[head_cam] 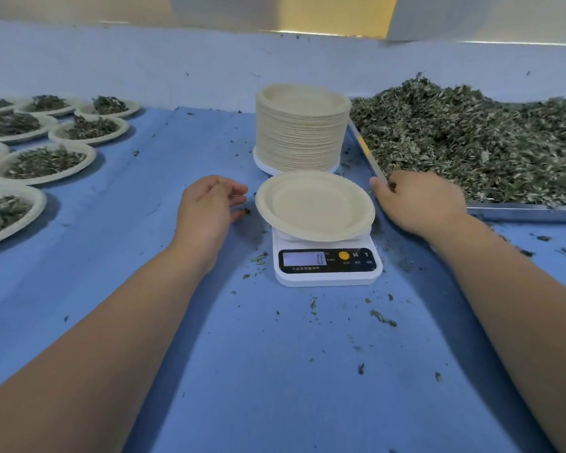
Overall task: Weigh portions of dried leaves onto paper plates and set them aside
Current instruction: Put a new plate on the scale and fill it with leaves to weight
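Tray (517,210) of dried leaves (471,135): right hand (419,204) at its near corner, fingers hidden, grip unclear. Filled plates (43,163): left of left hand (206,204); plate stack (301,129): beyond both hands. Scale (327,266) bearing empty plate (314,206): between hands; left hand loosely curled, holding nothing.

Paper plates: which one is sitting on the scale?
The round cream paper plate on the small white digital scale. It is empty; the plates at left hold dried leaves, the rest form a stack.
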The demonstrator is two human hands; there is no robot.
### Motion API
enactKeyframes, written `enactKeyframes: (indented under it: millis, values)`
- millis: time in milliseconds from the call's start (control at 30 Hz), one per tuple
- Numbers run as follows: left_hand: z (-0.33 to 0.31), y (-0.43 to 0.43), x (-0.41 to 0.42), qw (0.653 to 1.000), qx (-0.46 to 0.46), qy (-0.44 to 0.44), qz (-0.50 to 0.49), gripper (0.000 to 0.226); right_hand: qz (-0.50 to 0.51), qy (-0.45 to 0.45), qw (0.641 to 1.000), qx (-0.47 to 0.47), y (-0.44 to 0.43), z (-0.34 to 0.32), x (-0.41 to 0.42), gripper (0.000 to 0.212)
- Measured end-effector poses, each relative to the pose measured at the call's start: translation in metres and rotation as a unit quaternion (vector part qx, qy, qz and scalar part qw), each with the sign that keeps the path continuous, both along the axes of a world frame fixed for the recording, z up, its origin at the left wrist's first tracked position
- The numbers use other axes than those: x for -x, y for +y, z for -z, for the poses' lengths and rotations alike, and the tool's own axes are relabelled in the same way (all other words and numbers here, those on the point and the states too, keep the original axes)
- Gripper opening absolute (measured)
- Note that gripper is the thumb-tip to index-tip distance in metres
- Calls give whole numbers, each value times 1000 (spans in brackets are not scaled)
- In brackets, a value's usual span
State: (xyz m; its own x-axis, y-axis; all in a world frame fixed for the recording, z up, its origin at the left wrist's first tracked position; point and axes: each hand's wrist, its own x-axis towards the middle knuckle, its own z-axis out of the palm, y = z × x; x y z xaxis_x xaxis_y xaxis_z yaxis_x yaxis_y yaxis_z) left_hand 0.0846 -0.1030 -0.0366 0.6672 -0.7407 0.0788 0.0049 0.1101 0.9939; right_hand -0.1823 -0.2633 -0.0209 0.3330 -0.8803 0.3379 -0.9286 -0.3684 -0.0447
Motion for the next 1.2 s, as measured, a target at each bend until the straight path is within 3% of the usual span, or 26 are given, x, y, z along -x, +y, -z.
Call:
enactKeyframes:
  millis: [333,600,1200]
  values:
    - [1,3,-1,1000,-12,-15,16,26,9,-129,992,-7,1,-8,1,46]
    - [-3,6,7,999,-27,-40,18,27,0,-226,972,67,3,-6,6,44]
    - [5,2,4,997,-41,-63,33,27,-20,-227,972,52,1,-23,1,50]
